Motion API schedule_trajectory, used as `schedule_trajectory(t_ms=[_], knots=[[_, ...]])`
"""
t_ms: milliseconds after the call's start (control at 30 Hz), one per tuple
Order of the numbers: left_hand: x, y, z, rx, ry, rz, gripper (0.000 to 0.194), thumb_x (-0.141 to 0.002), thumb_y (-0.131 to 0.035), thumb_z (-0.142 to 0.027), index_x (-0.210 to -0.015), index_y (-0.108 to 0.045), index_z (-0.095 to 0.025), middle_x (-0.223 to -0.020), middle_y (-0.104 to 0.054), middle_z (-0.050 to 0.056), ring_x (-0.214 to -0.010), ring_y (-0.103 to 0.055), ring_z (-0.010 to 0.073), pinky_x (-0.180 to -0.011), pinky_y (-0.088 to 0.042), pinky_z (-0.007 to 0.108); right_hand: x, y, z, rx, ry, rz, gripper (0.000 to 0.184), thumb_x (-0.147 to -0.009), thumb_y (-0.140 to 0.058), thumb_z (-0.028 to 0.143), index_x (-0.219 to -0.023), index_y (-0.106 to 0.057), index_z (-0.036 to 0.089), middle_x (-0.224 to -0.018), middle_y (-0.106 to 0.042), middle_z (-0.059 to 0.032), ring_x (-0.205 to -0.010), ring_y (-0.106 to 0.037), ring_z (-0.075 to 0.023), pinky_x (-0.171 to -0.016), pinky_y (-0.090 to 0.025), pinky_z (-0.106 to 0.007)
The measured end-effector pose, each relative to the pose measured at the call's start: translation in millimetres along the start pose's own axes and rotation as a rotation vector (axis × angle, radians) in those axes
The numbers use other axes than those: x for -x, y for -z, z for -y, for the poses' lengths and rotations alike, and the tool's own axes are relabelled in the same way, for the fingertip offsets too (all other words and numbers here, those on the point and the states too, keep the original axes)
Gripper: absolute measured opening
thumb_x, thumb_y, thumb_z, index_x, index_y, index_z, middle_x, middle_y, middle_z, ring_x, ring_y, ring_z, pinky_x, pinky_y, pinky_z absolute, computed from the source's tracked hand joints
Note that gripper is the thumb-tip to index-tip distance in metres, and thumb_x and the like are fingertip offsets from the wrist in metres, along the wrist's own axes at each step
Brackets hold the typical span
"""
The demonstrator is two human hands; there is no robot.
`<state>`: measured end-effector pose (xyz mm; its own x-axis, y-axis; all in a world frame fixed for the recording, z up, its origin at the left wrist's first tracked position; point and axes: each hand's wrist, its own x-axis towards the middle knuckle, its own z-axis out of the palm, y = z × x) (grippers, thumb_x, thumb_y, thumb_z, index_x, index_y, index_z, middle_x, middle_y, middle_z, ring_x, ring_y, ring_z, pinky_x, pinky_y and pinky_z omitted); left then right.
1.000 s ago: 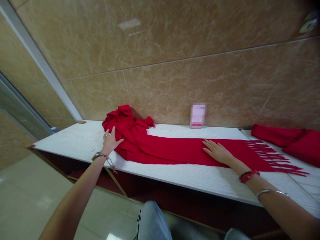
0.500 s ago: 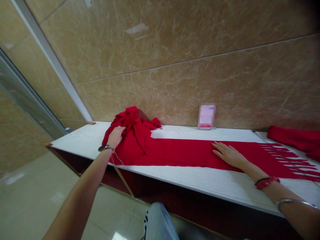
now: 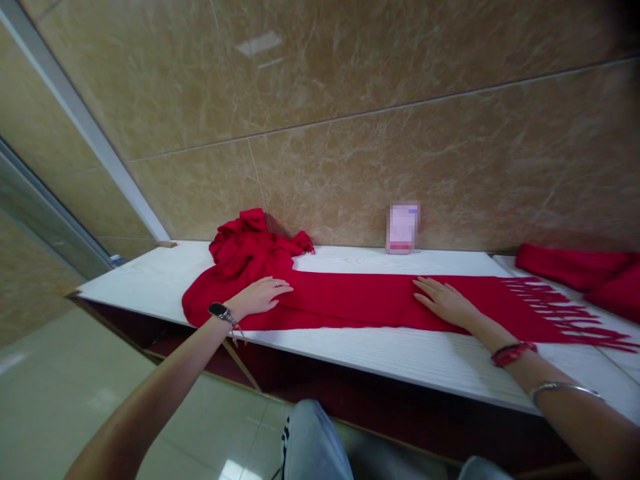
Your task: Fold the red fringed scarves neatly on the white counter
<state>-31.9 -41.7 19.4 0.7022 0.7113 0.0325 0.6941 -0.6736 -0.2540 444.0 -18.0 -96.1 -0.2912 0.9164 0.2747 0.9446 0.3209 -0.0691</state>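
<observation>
A red fringed scarf (image 3: 350, 297) lies along a white cabinet top (image 3: 400, 347). Its right part is spread flat with the fringe toward the right, while its left end is bunched up against the wall. My left hand (image 3: 257, 297) rests with fingers stretched on the cloth, just right of the bunched part. Farther right, my right hand (image 3: 447, 303) lies flat on the smooth stretch of scarf, short of the fringe. Neither hand grips the fabric.
Against the tiled wall (image 3: 340, 180) stands a small pinkish box (image 3: 403, 228), blurred out. Another folded red cloth (image 3: 575, 267) lies at the right end. Dark open shelves (image 3: 375, 400) run below the top, near my knees.
My left hand went from the scarf's left edge over the bunched part, then slid right onto the flatter cloth. The scarf's left end now spreads farther left. My right hand stays on the scarf.
</observation>
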Motion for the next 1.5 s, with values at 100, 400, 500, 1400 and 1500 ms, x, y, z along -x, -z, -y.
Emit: schedule_trajectory(t_ms=[100, 400, 500, 1400, 1500], knots=[[-2, -4.9, -14, 0.003, 0.016, 0.040, 0.043, -0.080, -0.044, -0.013, -0.122, -0.049, -0.020, -0.121, -0.052, 0.006, -0.109, -0.049, 0.0165, -0.094, -0.038, 0.029, 1, 4, 3, -0.012, -0.010, -0.010, 0.052, -0.088, -0.027, 0.044, -0.129, -0.042, 0.017, -0.135, -0.042, -0.0105, -0.124, -0.037, -0.0251, -0.099, -0.032, -0.048], [-13, -10.4, -40, -0.086, 0.115, -0.060, 0.033, -0.087, -0.036, -0.013, -0.113, -0.056, -0.015, -0.107, -0.061, 0.008, -0.099, -0.056, 0.0174, -0.088, -0.043, 0.031, 6, 47, 47, -0.238, 0.329, -0.064, 0.042, -0.085, -0.042, 0.034, -0.124, -0.049, 0.019, -0.127, -0.050, -0.0098, -0.118, -0.044, -0.0226, -0.100, -0.036, -0.041], [-17, -23.4, -55, 0.003, 0.120, -0.156, 0.037, -0.089, -0.039, -0.030, -0.122, -0.049, -0.017, -0.123, -0.052, 0.010, -0.113, -0.047, 0.0204, -0.096, -0.037, 0.037, 11, 65, 75, -0.339, 0.511, 0.128, 0.046, -0.084, -0.046, 0.039, -0.127, -0.047, 0.021, -0.127, -0.051, -0.0073, -0.115, -0.047, -0.0202, -0.098, -0.039, -0.035], [-17, -7.1, -45, -0.123, -0.073, -0.224, 0.027, -0.085, -0.040, -0.010, -0.104, -0.058, -0.014, -0.098, -0.059, 0.009, -0.092, -0.056, 0.0175, -0.083, -0.047, 0.031, 27, 51, 73, -0.446, 0.494, 0.097, 0.037, -0.089, -0.039, 0.033, -0.122, -0.053, 0.022, -0.128, -0.050, -0.0065, -0.119, -0.044, -0.0184, -0.103, -0.034, -0.037], [-6, -14.0, -55, -0.095, -0.115, -0.138, 0.031, -0.084, -0.040, -0.006, -0.106, -0.059, -0.018, -0.099, -0.059, 0.007, -0.092, -0.056, 0.0163, -0.083, -0.047, 0.029, 26, 53, 74, -0.450, 0.498, 0.108, 0.036, -0.090, -0.037, 0.031, -0.122, -0.052, 0.022, -0.128, -0.050, -0.0062, -0.120, -0.043, -0.0178, -0.103, -0.033, -0.037]])
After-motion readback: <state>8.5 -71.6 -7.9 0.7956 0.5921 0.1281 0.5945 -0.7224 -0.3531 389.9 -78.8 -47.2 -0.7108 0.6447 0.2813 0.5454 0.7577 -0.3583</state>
